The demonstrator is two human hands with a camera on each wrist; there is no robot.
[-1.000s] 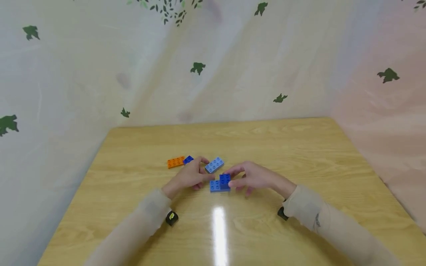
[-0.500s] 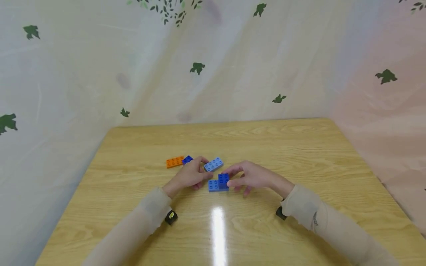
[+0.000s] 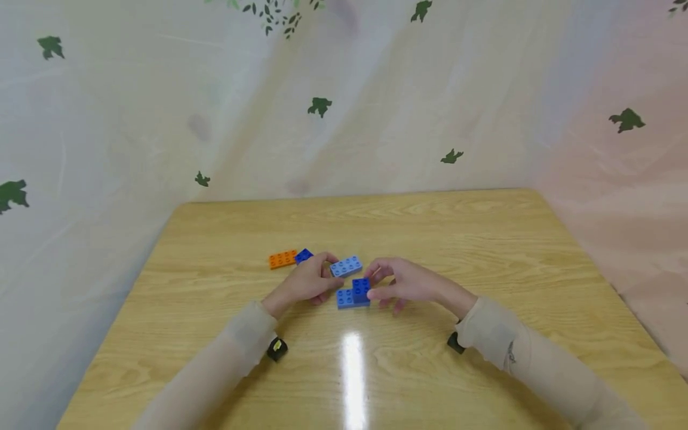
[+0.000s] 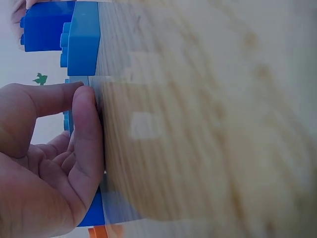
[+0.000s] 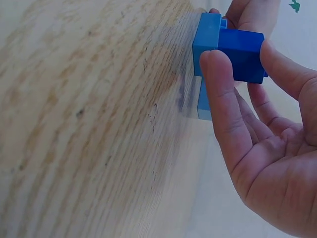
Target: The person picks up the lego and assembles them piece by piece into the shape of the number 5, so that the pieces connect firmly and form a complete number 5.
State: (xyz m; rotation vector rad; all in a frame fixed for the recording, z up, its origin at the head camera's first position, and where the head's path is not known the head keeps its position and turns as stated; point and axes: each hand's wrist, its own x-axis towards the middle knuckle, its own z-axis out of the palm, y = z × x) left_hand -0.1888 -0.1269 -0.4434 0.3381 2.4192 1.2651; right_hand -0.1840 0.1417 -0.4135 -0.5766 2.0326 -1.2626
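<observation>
the right hand [image 3: 402,282] pinches the dark block [image 3: 361,290] atop the near blue block [image 3: 344,299], so a sideways slip could knock the pale block [image 3: 346,267] at its eleven o'clock, beside the left hand [image 3: 310,280], whose grip i cannot tell.

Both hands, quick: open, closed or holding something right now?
Left hand: at the loose light blue brick; whether it grips cannot be told.
Right hand: holding the stacked dark blue brick.

Left hand [image 4: 52,173] at light-blue brick [image 4: 71,119], stacked bricks [image 4: 59,27], wooden tabletop [image 4: 198,124]
</observation>
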